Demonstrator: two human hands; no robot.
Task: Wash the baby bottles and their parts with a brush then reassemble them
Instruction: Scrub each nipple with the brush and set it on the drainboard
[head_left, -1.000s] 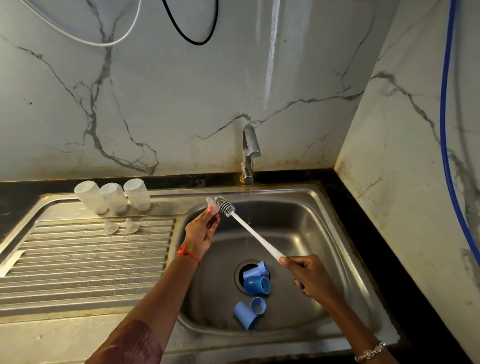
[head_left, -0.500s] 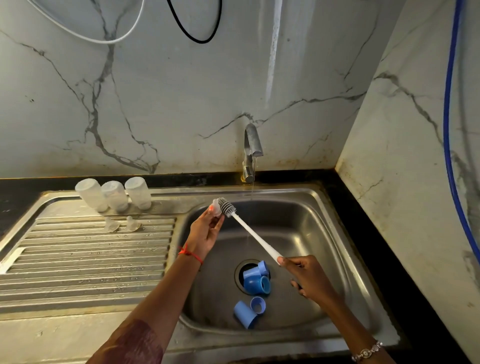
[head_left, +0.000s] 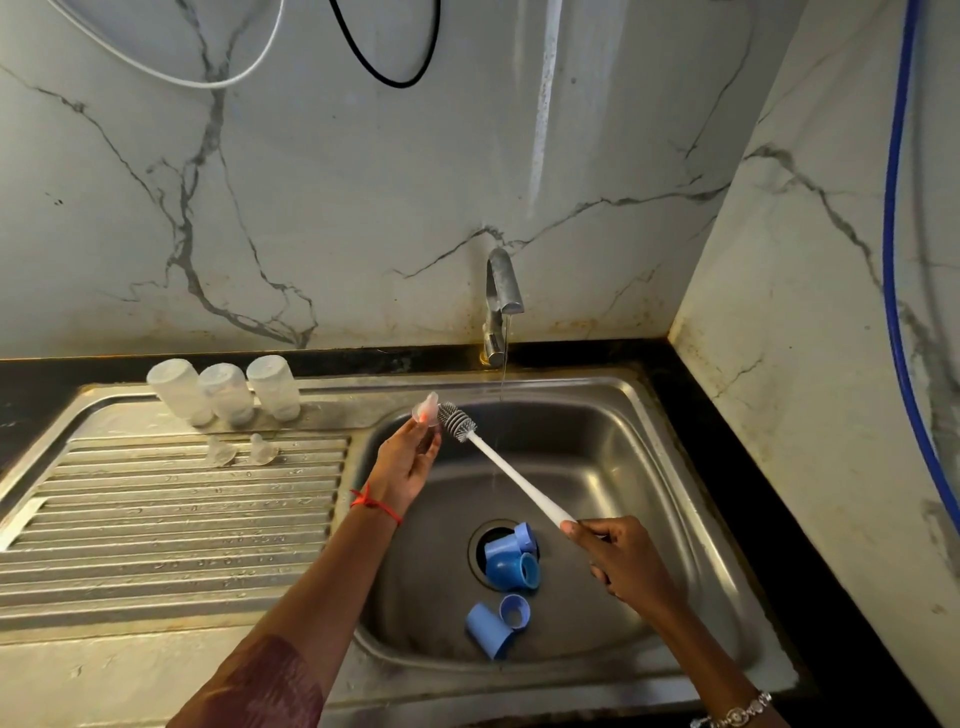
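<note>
My left hand pinches a clear silicone teat above the sink's left rim. My right hand grips the white handle of a bottle brush, and its grey bristle head touches the teat. Three clear bottles stand upside down at the back of the drainboard. In front of them lie two more clear teats. Several blue caps and rings lie in the basin around the drain.
The tap runs a thin stream into the steel sink. The ribbed drainboard lies to the left. A black counter edge and marble walls close in the back and right side. A blue hose hangs on the right wall.
Both hands hold almost the same pose; the brush head shifts slightly against the teat.
</note>
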